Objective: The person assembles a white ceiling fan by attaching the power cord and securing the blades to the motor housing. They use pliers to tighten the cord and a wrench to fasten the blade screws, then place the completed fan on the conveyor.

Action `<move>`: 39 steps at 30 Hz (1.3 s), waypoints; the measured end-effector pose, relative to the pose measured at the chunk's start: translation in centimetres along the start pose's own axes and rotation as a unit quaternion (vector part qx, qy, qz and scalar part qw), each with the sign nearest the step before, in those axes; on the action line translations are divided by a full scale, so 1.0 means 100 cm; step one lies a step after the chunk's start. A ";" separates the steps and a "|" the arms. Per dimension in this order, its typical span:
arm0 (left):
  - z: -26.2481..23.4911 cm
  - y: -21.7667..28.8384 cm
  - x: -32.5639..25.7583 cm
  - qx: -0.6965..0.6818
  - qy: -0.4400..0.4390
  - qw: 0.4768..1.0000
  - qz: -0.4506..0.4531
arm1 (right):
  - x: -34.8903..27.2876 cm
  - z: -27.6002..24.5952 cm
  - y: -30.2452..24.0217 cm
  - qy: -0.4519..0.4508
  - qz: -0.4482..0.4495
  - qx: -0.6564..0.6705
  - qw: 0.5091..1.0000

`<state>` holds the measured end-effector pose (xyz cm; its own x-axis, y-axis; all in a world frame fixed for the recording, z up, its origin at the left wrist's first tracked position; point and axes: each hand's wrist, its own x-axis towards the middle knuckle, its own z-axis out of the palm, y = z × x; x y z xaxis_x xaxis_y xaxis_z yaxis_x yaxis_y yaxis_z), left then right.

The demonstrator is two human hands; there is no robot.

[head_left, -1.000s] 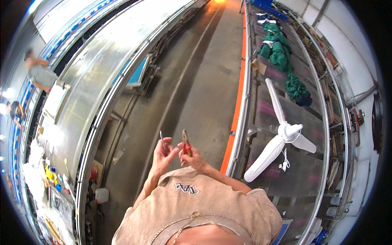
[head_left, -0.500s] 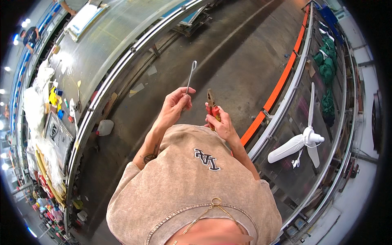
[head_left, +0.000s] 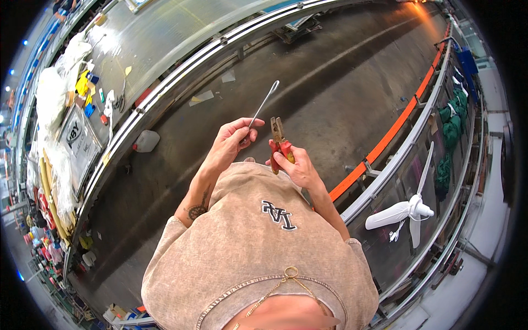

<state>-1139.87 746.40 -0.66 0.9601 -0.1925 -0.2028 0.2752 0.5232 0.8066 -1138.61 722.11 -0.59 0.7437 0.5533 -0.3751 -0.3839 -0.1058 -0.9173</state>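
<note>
My left hand [head_left: 231,144] pinches a thin metal wire hook [head_left: 265,103] between thumb and fingers. The wire slants up and to the right and ends in a narrow bent loop; its lower end is hidden in the hand. In my right hand [head_left: 300,168] is a pair of pliers [head_left: 278,137] with red and yellow handles and worn, rusty jaws pointing up. The plier jaws are slightly parted with nothing between them. A small gap separates the pliers from the wire and the left hand.
A long table [head_left: 181,27] curves along the left, bearing plastic wrap [head_left: 52,99] and a framed screen [head_left: 80,135]. A white jug [head_left: 146,141] stands below it. On the right table lie a white ceiling fan [head_left: 410,212] and green cloth [head_left: 452,132], behind an orange rail [head_left: 385,146].
The wire hook has tilted further to the right. The plier jaws and handles have spread apart, and the pliers have shifted slightly left. The whole view has turned a little.
</note>
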 end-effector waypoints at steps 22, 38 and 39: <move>-0.012 -0.011 -0.093 -0.049 0.037 0.998 -0.010 | -0.026 0.044 -0.003 -0.075 -0.003 -0.261 0.962; -0.003 -0.024 -0.090 0.040 -0.010 0.999 -0.023 | -0.057 0.039 0.005 0.009 -0.039 -0.264 0.964; -0.002 -0.023 -0.089 0.046 -0.010 0.999 -0.021 | -0.058 0.039 0.005 0.012 -0.037 -0.262 0.964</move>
<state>-1149.08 747.07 -0.83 0.9462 -0.2306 -0.2270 0.3089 0.4352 0.8457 -1145.25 722.05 1.63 0.7732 0.5570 -0.3032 -0.0052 -0.4724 -0.8814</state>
